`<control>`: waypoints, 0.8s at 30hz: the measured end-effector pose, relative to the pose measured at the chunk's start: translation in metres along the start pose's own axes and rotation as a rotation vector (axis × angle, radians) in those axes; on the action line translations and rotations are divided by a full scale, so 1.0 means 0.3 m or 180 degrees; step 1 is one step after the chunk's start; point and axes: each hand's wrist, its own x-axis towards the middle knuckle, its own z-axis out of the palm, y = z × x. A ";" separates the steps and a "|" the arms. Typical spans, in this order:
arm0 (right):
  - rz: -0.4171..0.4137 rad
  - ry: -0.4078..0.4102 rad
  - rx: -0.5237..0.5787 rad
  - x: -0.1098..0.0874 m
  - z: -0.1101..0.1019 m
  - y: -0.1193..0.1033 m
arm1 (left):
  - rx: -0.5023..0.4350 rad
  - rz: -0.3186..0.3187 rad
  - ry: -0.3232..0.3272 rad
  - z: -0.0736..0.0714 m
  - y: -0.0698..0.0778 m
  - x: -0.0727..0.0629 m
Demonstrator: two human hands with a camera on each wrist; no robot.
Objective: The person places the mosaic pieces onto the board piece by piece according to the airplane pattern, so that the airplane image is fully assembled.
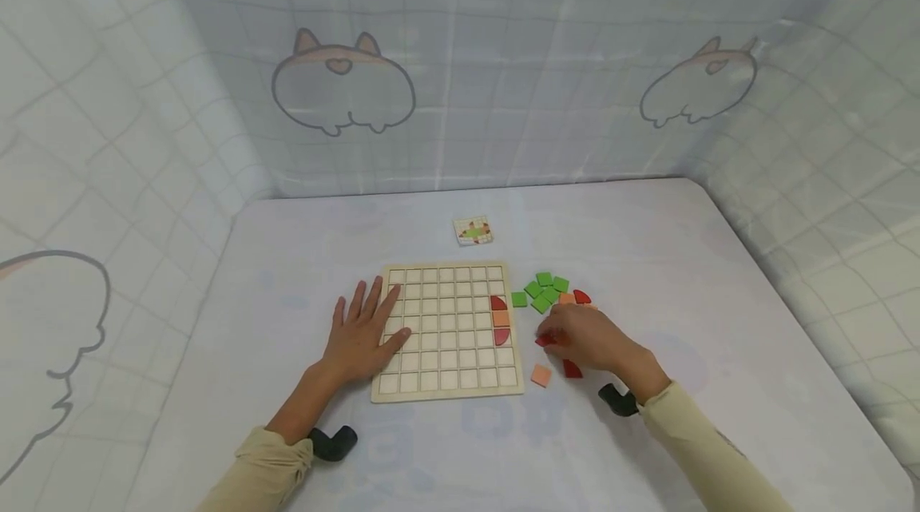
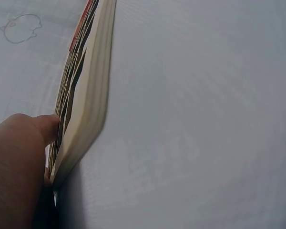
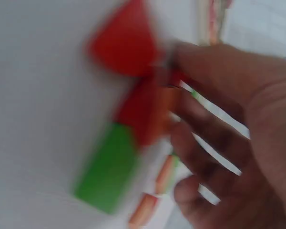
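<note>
A wooden grid board lies flat on the table. My left hand rests on its left side with fingers spread; the left wrist view shows the thumb against the board, seen edge-on. On the board's right column sit an orange square tile and red quarter-round tiles above and below it. Right of the board, my right hand pinches a red quarter-round tile at its fingertips. In the blurred right wrist view, red tiles and a green tile show beside the fingers.
Several green square tiles lie beside the board's upper right. A loose orange tile and a red tile lie nearer. A small pattern card lies behind the board. Patterned curtains enclose the table's back and sides.
</note>
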 end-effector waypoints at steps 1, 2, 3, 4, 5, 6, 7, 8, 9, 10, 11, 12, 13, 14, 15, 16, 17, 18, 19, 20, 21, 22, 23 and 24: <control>0.0036 0.0081 -0.0035 0.002 0.006 0.005 | 0.0006 0.0001 0.0003 0.000 -0.001 0.000; 0.0104 0.0165 -0.0064 0.004 0.011 0.009 | 0.0011 0.0007 0.0002 0.002 -0.001 0.000; 0.0155 0.0277 -0.0092 0.004 0.014 0.015 | 0.0011 0.0012 -0.0004 0.003 -0.002 0.000; 0.0221 0.0384 -0.0108 0.004 0.014 0.020 | 0.0013 0.0013 -0.0011 0.004 -0.003 0.000; 0.0313 0.0503 -0.0132 0.004 0.015 0.027 | 0.0012 0.0015 -0.0017 0.005 -0.004 0.000; 0.0390 0.0633 -0.0174 0.004 0.014 0.035 | 0.0018 0.0017 -0.0014 0.006 -0.004 0.000; 0.0451 0.0767 -0.0218 0.004 0.011 0.045 | 0.0023 0.0012 -0.0012 0.006 -0.005 -0.001; 0.0493 0.0894 -0.0279 0.004 0.009 0.053 | 0.0025 0.0006 -0.0008 0.005 -0.005 -0.001; 0.0531 0.0994 -0.0355 0.006 0.007 0.061 | 0.0026 -0.0002 -0.0001 0.004 -0.005 -0.002; 0.0550 0.1054 -0.0418 0.008 0.005 0.070 | 0.0031 -0.0009 0.0004 0.004 -0.006 -0.003; 0.0554 0.1096 -0.0488 0.011 0.003 0.077 | 0.0024 -0.0010 0.0013 0.003 -0.006 -0.004; 0.0532 0.1105 -0.0556 0.013 0.001 0.083 | 0.0027 -0.0010 0.0019 0.002 -0.005 -0.004; 0.0515 0.1098 -0.0601 0.014 -0.001 0.087 | 0.0023 -0.0006 0.0019 0.002 -0.005 -0.004; 0.0515 0.1076 -0.0634 0.016 -0.002 0.091 | 0.0015 -0.0003 0.0018 0.001 -0.004 -0.004; 0.0521 0.1054 -0.0653 0.018 -0.004 0.094 | 0.0017 0.0001 0.0018 0.002 -0.004 -0.004; 0.0530 0.1039 -0.0659 0.020 -0.006 0.096 | 0.0022 0.0005 0.0018 0.003 -0.004 -0.003; 0.0544 0.1031 -0.0669 0.022 -0.008 0.099 | 0.0024 0.0011 0.0019 0.003 -0.005 -0.002; 0.0549 0.1026 -0.0673 0.024 -0.010 0.101 | 0.0033 0.0012 0.0017 0.004 -0.005 -0.001; 0.0537 0.1025 -0.0680 0.026 -0.012 0.104 | 0.0032 0.0012 0.0016 0.004 -0.005 0.000; 0.0522 0.1020 -0.0701 0.029 -0.014 0.107 | 0.0030 0.0009 0.0015 0.005 -0.005 0.001; 0.0492 0.1025 -0.0729 0.032 -0.015 0.109 | 0.0040 0.0009 0.0019 0.005 -0.006 0.001; 0.0454 0.1026 -0.0766 0.035 -0.016 0.112 | 0.0032 0.0006 0.0019 0.005 -0.006 0.001; 0.0413 0.1024 -0.0805 0.038 -0.017 0.113 | 0.0027 0.0008 0.0018 0.004 -0.005 0.001; 0.0377 0.1008 -0.0850 0.041 -0.018 0.114 | 0.0025 0.0012 0.0021 0.005 -0.006 0.002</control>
